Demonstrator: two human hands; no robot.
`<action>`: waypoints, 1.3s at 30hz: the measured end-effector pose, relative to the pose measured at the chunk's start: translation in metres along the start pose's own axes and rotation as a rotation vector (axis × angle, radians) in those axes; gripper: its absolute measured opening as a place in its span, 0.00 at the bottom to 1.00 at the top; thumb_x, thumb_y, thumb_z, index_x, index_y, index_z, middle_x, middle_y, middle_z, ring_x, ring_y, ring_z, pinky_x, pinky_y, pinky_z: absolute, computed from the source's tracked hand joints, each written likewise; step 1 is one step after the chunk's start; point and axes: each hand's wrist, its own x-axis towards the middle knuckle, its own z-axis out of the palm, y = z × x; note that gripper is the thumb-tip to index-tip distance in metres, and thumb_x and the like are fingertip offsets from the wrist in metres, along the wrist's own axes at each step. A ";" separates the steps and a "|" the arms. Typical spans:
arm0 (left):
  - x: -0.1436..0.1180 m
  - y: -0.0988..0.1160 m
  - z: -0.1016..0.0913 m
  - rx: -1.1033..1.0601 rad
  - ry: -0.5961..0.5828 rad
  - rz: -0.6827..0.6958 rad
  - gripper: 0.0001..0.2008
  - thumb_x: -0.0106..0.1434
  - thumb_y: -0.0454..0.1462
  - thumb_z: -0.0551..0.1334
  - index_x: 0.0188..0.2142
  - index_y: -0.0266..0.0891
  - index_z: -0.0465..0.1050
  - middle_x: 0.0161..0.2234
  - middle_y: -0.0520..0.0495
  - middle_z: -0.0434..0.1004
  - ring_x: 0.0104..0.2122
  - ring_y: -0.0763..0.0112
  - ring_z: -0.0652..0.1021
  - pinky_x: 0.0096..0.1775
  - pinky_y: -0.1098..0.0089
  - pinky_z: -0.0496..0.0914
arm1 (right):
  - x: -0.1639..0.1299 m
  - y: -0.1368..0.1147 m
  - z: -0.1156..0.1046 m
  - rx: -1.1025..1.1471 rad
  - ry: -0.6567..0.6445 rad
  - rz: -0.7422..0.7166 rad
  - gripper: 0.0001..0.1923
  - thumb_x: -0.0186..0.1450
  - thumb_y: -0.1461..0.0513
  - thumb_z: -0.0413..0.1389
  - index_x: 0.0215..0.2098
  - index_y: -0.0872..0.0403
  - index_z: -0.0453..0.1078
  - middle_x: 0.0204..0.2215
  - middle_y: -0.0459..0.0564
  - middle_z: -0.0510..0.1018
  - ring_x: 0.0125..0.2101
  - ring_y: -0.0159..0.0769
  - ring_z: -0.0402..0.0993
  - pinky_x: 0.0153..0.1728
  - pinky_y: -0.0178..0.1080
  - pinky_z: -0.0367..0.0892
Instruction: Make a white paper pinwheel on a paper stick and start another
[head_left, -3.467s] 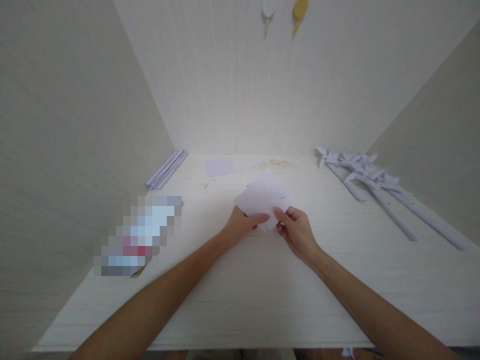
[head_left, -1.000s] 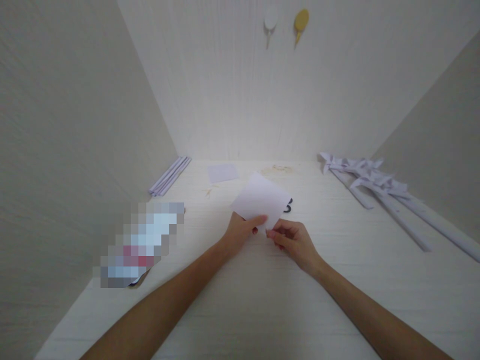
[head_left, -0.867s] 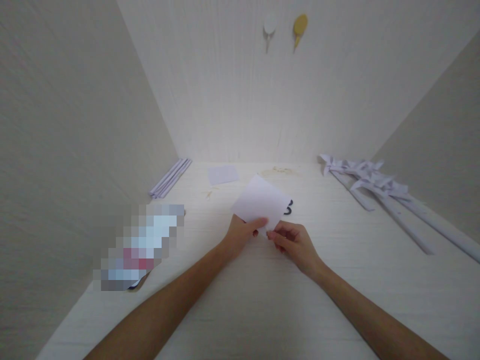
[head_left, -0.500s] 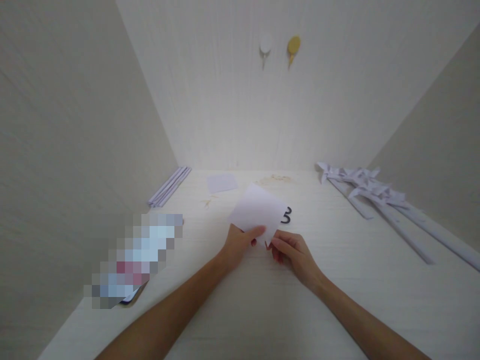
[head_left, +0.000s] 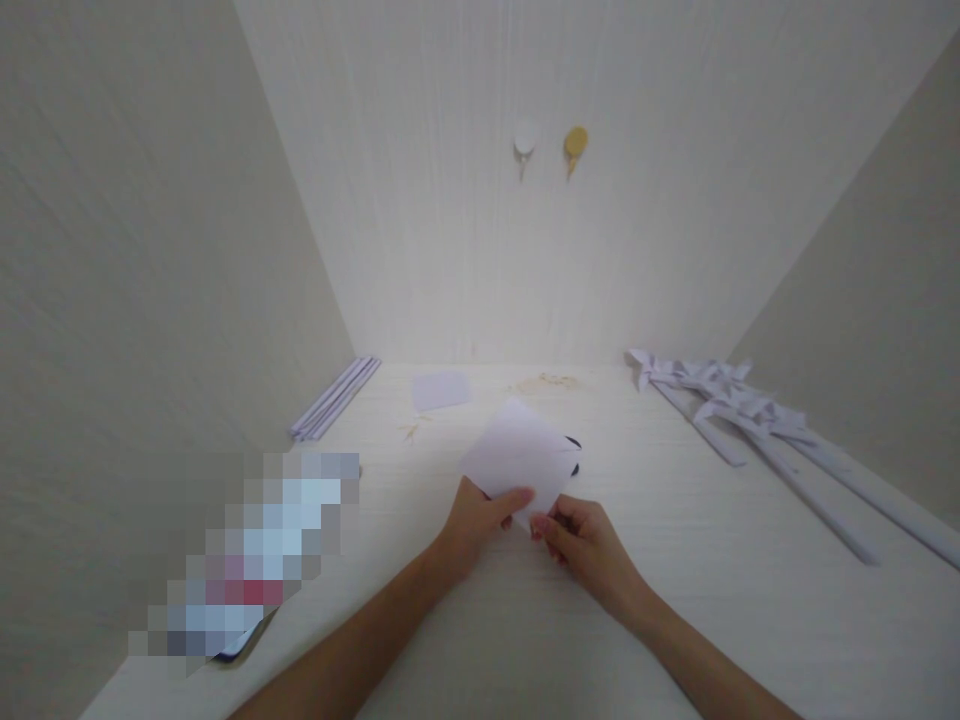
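A square sheet of white paper [head_left: 517, 450] is turned corner-up in front of me, above the table. My left hand [head_left: 480, 520] grips its lower left side, thumb flat on top and fingers underneath. At the bottom corner, my right hand [head_left: 577, 535] pinches the paper between thumb and fingers. Black looped handles [head_left: 575, 443], like those of scissors, peek out behind the sheet's right corner; the rest is hidden.
Paper pinwheels on rolled sticks [head_left: 750, 400] lie at the right. Rolled paper sticks [head_left: 337, 398] rest at the back left, beside a flat paper piece [head_left: 440, 390]. A blurred phone-like device [head_left: 277, 550] stands at left. Two hooks [head_left: 575, 142] hang on the back wall.
The whole view has shifted, so everything sits lower in the picture. My right fingertips have closed in on the paper's bottom corner. The sheet covers more of the black loops.
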 end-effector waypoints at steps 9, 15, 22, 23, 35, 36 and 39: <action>0.003 -0.006 -0.001 -0.029 -0.009 0.018 0.09 0.44 0.38 0.64 0.22 0.35 0.66 0.15 0.55 0.64 0.14 0.80 0.61 0.16 0.76 0.55 | -0.002 -0.004 0.001 -0.009 -0.047 -0.042 0.13 0.58 0.56 0.48 0.20 0.54 0.61 0.11 0.40 0.60 0.14 0.26 0.54 0.16 0.31 0.50; 0.004 -0.006 -0.001 -0.071 0.013 -0.020 0.09 0.42 0.37 0.64 0.20 0.35 0.66 0.14 0.55 0.64 0.14 0.80 0.61 0.16 0.75 0.56 | 0.000 -0.006 0.000 0.162 -0.073 -0.004 0.10 0.54 0.57 0.54 0.23 0.55 0.64 0.13 0.40 0.63 0.14 0.26 0.56 0.16 0.30 0.52; 0.003 -0.008 -0.004 -0.058 -0.087 -0.053 0.14 0.41 0.35 0.65 0.30 0.34 0.68 0.22 0.51 0.70 0.19 0.76 0.68 0.18 0.75 0.59 | 0.005 -0.007 -0.011 0.615 0.173 0.046 0.10 0.49 0.58 0.59 0.25 0.57 0.68 0.20 0.44 0.67 0.19 0.26 0.60 0.17 0.29 0.55; 0.002 -0.008 -0.004 -0.046 -0.090 -0.052 0.14 0.40 0.35 0.65 0.30 0.35 0.68 0.21 0.52 0.70 0.19 0.76 0.67 0.18 0.75 0.59 | 0.005 -0.007 -0.011 0.635 0.183 0.054 0.11 0.49 0.58 0.60 0.25 0.57 0.68 0.20 0.45 0.67 0.19 0.26 0.60 0.17 0.30 0.55; 0.012 -0.013 -0.010 -0.180 0.060 0.004 0.11 0.46 0.42 0.62 0.19 0.34 0.67 0.15 0.54 0.64 0.16 0.80 0.63 0.18 0.76 0.56 | 0.006 0.001 -0.007 0.382 0.189 0.028 0.14 0.51 0.54 0.57 0.25 0.59 0.68 0.19 0.48 0.71 0.18 0.31 0.63 0.19 0.34 0.60; 0.014 -0.013 -0.011 -0.196 0.099 0.017 0.11 0.46 0.41 0.62 0.19 0.34 0.67 0.16 0.54 0.64 0.16 0.80 0.63 0.18 0.77 0.56 | 0.006 0.002 -0.008 0.370 0.190 0.023 0.14 0.51 0.55 0.57 0.25 0.59 0.68 0.19 0.49 0.72 0.19 0.31 0.65 0.20 0.35 0.61; 0.016 -0.013 -0.014 -0.202 0.134 0.023 0.11 0.45 0.40 0.63 0.18 0.34 0.67 0.15 0.54 0.63 0.16 0.80 0.63 0.18 0.77 0.55 | 0.007 0.003 -0.009 0.377 0.205 0.020 0.13 0.51 0.56 0.58 0.28 0.59 0.69 0.22 0.50 0.75 0.23 0.35 0.68 0.25 0.37 0.64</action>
